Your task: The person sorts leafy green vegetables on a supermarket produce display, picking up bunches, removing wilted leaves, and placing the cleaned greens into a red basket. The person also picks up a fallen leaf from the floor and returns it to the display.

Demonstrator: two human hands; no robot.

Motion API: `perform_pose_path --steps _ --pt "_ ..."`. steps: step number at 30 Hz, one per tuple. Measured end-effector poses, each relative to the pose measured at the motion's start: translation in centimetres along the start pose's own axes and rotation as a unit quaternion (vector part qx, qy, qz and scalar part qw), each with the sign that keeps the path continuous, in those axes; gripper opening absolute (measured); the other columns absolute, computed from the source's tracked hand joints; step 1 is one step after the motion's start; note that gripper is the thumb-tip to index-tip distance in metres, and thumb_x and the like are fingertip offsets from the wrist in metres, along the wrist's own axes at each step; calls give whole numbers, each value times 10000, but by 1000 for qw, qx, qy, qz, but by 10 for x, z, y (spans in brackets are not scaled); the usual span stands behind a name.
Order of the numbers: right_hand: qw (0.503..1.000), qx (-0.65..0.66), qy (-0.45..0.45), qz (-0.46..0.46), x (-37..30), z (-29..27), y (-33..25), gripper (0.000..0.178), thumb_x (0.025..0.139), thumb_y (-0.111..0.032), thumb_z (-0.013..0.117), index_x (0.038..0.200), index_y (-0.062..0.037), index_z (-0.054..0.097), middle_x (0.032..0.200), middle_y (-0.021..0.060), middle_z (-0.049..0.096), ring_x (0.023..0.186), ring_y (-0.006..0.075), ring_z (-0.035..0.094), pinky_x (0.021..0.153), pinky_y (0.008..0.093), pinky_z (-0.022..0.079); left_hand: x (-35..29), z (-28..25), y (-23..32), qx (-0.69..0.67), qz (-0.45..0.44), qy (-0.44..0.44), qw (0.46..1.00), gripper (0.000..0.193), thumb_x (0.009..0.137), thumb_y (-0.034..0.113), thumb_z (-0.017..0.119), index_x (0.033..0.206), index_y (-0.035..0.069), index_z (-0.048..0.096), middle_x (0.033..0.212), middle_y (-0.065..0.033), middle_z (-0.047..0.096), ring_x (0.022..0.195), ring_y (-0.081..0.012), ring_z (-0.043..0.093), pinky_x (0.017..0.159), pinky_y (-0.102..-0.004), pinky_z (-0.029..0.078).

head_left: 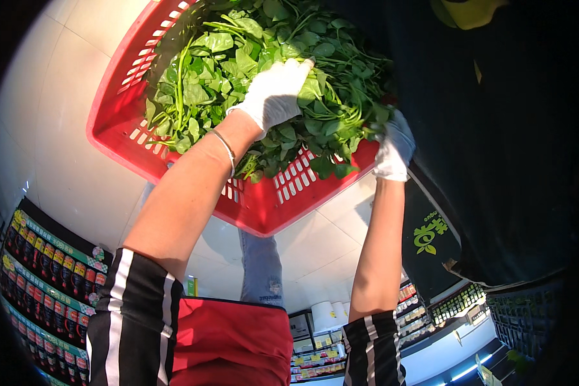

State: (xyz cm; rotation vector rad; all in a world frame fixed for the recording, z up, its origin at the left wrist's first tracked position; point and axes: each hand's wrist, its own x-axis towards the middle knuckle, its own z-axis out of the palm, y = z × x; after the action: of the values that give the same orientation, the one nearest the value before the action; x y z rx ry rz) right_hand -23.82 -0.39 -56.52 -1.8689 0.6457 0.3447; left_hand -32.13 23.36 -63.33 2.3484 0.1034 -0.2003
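A red plastic basket (264, 222) with slotted walls holds a big heap of leafy greens (199, 90) on long green stems. My left hand (278, 95), in a white glove, lies on top of the heap. Its fingers are curled in around some leaves and stems. At the basket's right side, my right hand (394, 149) is beside the stems, also in a white glove. Leaves and shade hide its fingers, so its grip does not show.
Pale floor tiles (45, 96) surround the basket. A dark display stand (495, 161) rises close on my right. Shelves of bottles (51, 264) stand at lower left, and more stocked shelves (321, 357) at the bottom. My red apron (231, 341) shows below.
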Motion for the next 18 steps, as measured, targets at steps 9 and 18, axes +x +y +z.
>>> perform_pose_path --steps 9,18 --pt "994 58 86 -13 -158 -29 -29 304 1011 -156 623 1278 -11 608 1012 70 676 741 164 646 649 302 541 22 -35 11 28 18 -109 994 762 644 228 871 1316 24 575 1095 -179 645 1022 -379 655 815 -461 565" --pt "997 36 39 64 -164 20 65 276 1017 -206 661 1201 -4 626 1038 57 671 952 169 651 925 307 540 107 -90 46 33 56 -61 996 476 821 465 778 1036 40 772 965 -156 756 900 -341 732 796 -434 578"
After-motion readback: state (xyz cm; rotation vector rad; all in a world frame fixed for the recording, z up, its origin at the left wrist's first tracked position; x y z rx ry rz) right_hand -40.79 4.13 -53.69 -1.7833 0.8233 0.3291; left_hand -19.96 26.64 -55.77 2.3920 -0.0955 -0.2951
